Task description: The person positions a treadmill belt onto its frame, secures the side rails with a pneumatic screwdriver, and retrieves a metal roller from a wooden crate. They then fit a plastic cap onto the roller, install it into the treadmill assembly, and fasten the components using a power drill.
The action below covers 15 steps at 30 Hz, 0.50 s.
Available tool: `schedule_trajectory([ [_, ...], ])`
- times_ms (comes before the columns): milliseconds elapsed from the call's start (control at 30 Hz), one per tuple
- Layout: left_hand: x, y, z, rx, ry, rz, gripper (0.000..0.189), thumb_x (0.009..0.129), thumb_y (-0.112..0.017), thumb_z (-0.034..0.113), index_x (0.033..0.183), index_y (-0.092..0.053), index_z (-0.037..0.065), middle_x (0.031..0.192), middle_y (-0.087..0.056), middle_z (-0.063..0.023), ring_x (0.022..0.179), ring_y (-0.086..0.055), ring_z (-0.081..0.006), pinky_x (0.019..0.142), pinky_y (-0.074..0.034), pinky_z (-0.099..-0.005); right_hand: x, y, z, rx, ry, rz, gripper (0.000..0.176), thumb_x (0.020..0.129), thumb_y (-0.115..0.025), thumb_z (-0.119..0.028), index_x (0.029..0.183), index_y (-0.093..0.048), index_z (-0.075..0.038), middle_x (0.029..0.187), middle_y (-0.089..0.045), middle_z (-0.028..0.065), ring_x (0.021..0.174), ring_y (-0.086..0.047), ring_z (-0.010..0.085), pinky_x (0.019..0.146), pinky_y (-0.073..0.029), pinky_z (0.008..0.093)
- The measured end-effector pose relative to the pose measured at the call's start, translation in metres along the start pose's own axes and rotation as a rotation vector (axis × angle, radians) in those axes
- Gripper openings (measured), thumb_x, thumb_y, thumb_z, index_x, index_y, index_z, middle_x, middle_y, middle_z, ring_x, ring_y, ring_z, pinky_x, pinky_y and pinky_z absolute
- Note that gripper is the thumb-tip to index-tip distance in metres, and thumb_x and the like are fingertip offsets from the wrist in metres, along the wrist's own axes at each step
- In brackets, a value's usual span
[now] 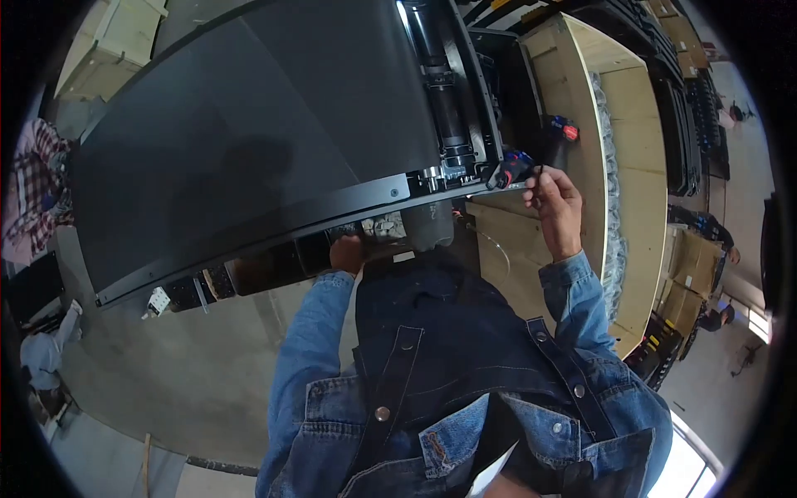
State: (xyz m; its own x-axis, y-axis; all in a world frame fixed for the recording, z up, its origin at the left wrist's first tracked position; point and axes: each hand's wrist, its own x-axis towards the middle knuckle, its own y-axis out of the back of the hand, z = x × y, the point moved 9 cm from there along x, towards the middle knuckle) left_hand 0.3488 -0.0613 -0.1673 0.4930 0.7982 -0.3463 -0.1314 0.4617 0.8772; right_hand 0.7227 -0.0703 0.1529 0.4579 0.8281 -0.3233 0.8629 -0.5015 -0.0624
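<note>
- Hands well apart, 1 at each side of the body: R hand (554, 203) up by the machine's corner, L hand (346, 253) lower, under its near edge.
- R hand: thumb & fingertips pinched on a small dark item (540, 172); too small to ID.
- L hand: knuckles up, fingers mostly hidden, at the parts trays (314, 251) below the black panel (249, 124); can't tell if it grips anything. Pale hardware (386, 226) just to its right.
- Key relation: panel lies ahead of both hands & mostly to the left. Its side rail (363, 194) runs L–R across the front, rising a bit toward the R.
- Open end w/ the roller (448, 104) is at the panel's R; roller's long axis points away from the person, approx. crosswise to the rail.
- R hand is the nearer of the 2 to the roller's metal end fittings (452, 173): just right of the corner, vs. L hand well off to the left.
- Btwn corner & R hand: a red-and-blue tool (515, 168), close by the fingertips; contact unclear.
- Right of R hand: plywood crate (643, 124) w/ clear-wrapped parts (613, 187).
</note>
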Motion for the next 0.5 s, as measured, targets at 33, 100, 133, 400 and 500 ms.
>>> schedule_trajectory([
  [33,0.0,0.005,0.0,0.009,0.012,-0.028,0.013,0.087,-0.062,0.013,0.08,-0.07,0.007,0.085,-0.071,-0.017,0.078,-0.073,-0.0351,0.066,-0.06,-0.0454,-0.01,-0.013,0.0,-0.006,-0.03,-0.026,0.024,0.102,-0.061,-0.022,0.115,-0.062,-0.002,0.095,-0.068,0.0076,0.08,-0.065,0.0144,0.07,-0.052,0.0274],
  [100,-0.003,0.028,0.003,-0.07,0.069,-0.036,0.013,0.087,-0.064,0.014,0.081,-0.071,0.006,0.087,-0.072,-0.0179,0.078,-0.073,-0.0356,0.065,-0.059,-0.0447,-0.026,-0.041,0.014,-0.017,-0.133,-0.13,0.021,0.102,-0.059,-0.016,0.117,-0.062,-0.002,0.093,-0.069,0.0095,0.075,-0.066,0.015,0.069,-0.055,0.0273],
  [133,-0.005,0.037,-0.002,-0.157,0.13,-0.047,0.013,0.088,-0.065,0.015,0.082,-0.071,0.005,0.09,-0.072,-0.0189,0.078,-0.072,-0.036,0.065,-0.059,-0.0441,-0.033,-0.062,0.02,-0.008,-0.162,-0.235,0.019,0.102,-0.059,-0.013,0.117,-0.063,-0.001,0.09,-0.069,0.0084,0.073,-0.065,0.0136,0.067,-0.054,0.0259],
  [400,-0.052,0.133,0.054,-1.955,0.429,0.05,0.017,0.098,-0.066,0.019,0.105,-0.065,0.004,0.091,-0.067,-0.0066,0.081,-0.068,-0.0183,0.074,-0.057,-0.03,-0.057,-0.167,0.063,-0.292,-0.099,-0.714,0.017,0.099,-0.064,-0.011,0.109,-0.068,0.002,0.085,-0.066,0.0034,0.073,-0.063,0.0085,0.068,-0.053,0.0228],
  [500,-0.054,0.168,0.096,-2.157,0.255,0.01,0.025,0.1,-0.064,0.019,0.117,-0.057,0.003,0.094,-0.064,-0.006,0.082,-0.066,-0.0164,0.074,-0.057,-0.0286,-0.057,-0.172,0.067,-0.325,-0.069,-0.764,0.017,0.098,-0.065,-0.01,0.109,-0.065,0.002,0.085,-0.066,0.0031,0.074,-0.064,0.0084,0.068,-0.054,0.0226],
])
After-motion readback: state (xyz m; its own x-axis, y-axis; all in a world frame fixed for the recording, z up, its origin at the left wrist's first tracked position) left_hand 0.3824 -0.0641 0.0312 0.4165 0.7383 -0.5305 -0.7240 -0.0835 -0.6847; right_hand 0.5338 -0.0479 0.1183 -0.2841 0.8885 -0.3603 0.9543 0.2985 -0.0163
